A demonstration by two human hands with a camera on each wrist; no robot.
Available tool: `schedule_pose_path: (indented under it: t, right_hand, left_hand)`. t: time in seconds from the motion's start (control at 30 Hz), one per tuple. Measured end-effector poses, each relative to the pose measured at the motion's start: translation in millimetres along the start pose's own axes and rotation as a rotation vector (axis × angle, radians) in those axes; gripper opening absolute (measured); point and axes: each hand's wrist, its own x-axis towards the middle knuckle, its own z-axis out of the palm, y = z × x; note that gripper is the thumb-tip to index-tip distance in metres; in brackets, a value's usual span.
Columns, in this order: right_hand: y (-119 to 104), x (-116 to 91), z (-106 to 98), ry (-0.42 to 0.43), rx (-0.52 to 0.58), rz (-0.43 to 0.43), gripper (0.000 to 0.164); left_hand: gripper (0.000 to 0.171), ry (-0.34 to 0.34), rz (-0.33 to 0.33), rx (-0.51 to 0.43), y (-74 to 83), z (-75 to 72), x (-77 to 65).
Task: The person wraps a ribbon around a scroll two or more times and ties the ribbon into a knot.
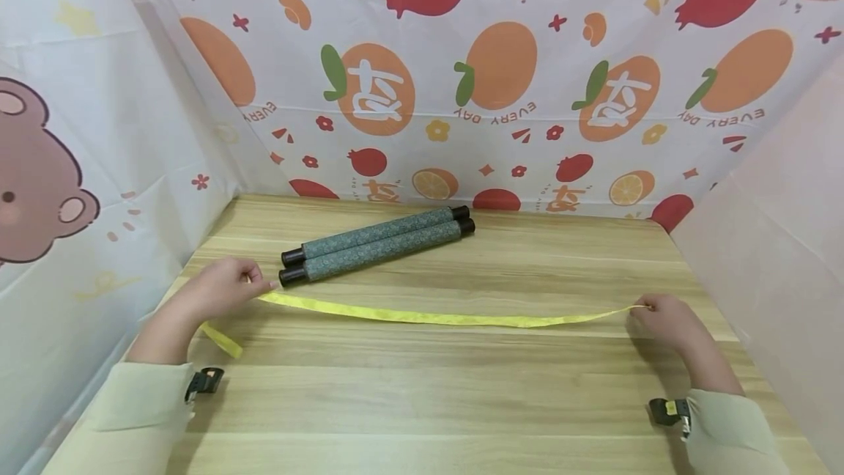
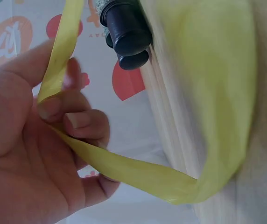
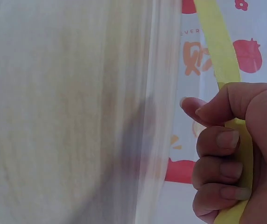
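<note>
A long yellow ribbon (image 1: 422,317) stretches between my two hands over the wooden table, sagging slightly in the middle. My left hand (image 1: 227,286) pinches it near one end, and a loose tail (image 1: 223,340) hangs below that wrist. In the left wrist view the ribbon (image 2: 138,175) crosses the palm under curled fingers (image 2: 82,122) and loops away to the right. At the far right my right hand (image 1: 666,321) grips the other part. The right wrist view shows the ribbon (image 3: 220,46) running through the fist, with fingers (image 3: 217,170) curled over it.
Two rods (image 1: 382,243) wrapped in green patterned cloth, with black ends, lie side by side behind the ribbon, close to my left hand. Fruit-printed cloth (image 1: 504,64) hangs behind the wooden table (image 1: 461,394), and a bear-printed cloth (image 1: 39,182) borders the left.
</note>
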Motion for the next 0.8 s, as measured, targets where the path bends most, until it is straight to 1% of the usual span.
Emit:
schedule_pose_path:
  t: [0.13,0.27,0.4,0.47,0.57,0.63,0.8]
  right_hand:
    - [2.0,0.7,-0.3,0.037,0.004,0.025,0.024]
    - [3.7,0.3,-0.3,0.064,0.005,0.030,0.024]
    - [4.7,-0.7,0.3,0.047,0.023,0.039,0.021]
    - [5.3,-1.0,0.8,0.025,0.034,0.053,0.020]
    - [6.2,-1.4,0.6,-0.001,0.038,0.059,0.022]
    - [6.8,-1.4,0.5,-0.019,0.043,0.056,0.027]
    - [4.3,-1.9,-0.3,-0.062,0.046,0.026,0.043]
  left_hand:
    - [0.035,0.066,0.003,0.004,-0.1,-2.1,0.6]
    - [0.035,0.089,-0.009,0.010,-0.3,-2.0,1.8]
    - [0.033,0.067,-0.016,0.007,-1.1,0.4,3.3]
    - [0.031,0.044,-0.011,0.012,-1.6,2.2,4.0]
    - [0.031,0.028,0.005,0.026,-2.6,4.0,4.8]
    - [0.032,0.026,0.011,0.031,-2.7,4.5,4.9]
    - [0.044,0.002,0.008,0.029,1.1,4.4,3.5]
